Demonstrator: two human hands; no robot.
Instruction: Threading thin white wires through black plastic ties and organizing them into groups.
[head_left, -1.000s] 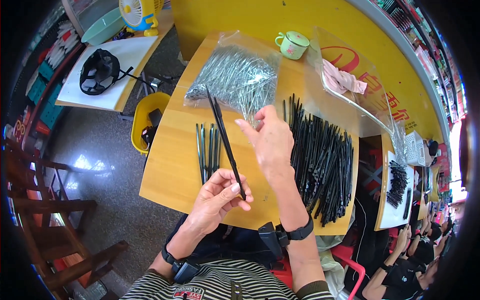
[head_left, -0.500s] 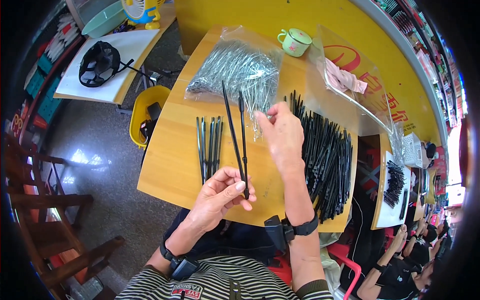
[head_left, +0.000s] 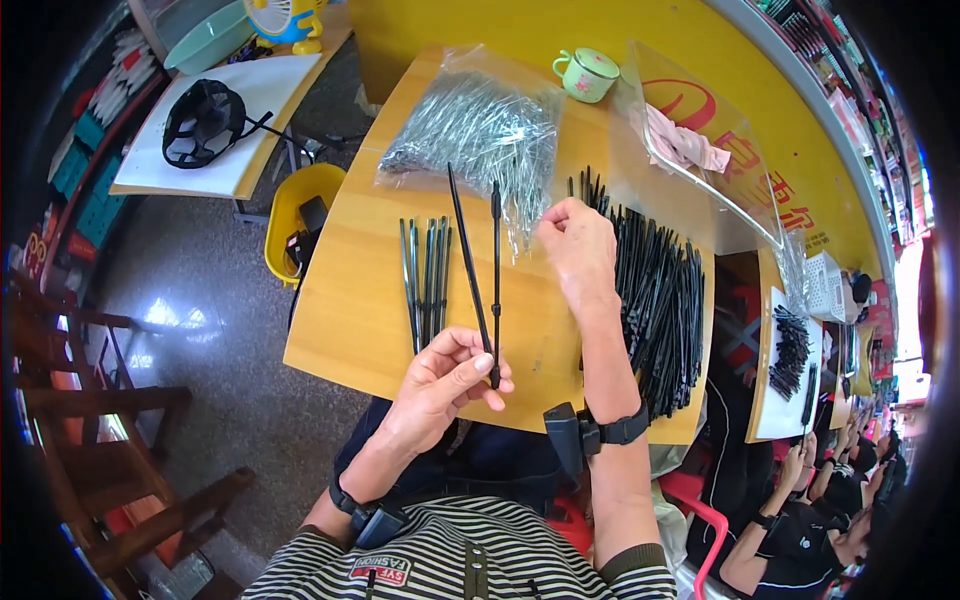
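My left hand (head_left: 446, 385) pinches the lower ends of two slender black rods (head_left: 497, 260), which stand up from my fingers and spread apart towards the top. One rod is plain and tapered; the other has a thicker piece near its top and a small collar partway down. My right hand (head_left: 583, 245) is closed, fingertips together, beside the clear plastic bag of thin silvery wire pins (head_left: 480, 130). Whatever it may hold is too fine to make out. Several more black rods (head_left: 427, 280) lie side by side left of my hands. A large heap of black rods (head_left: 655, 310) lies under and beyond my right forearm.
A lidded green cup (head_left: 588, 76) stands at the table's far edge. A clear panel (head_left: 715, 200) and a pink cloth (head_left: 685, 140) are at the right. A yellow bin (head_left: 290, 235) stands left of the table (head_left: 330, 320). Other people sit at the lower right.
My right hand has moved slightly right, off the loose ends of the wire pins, and its fingers have drawn closer together. My left hand still holds the two rods.
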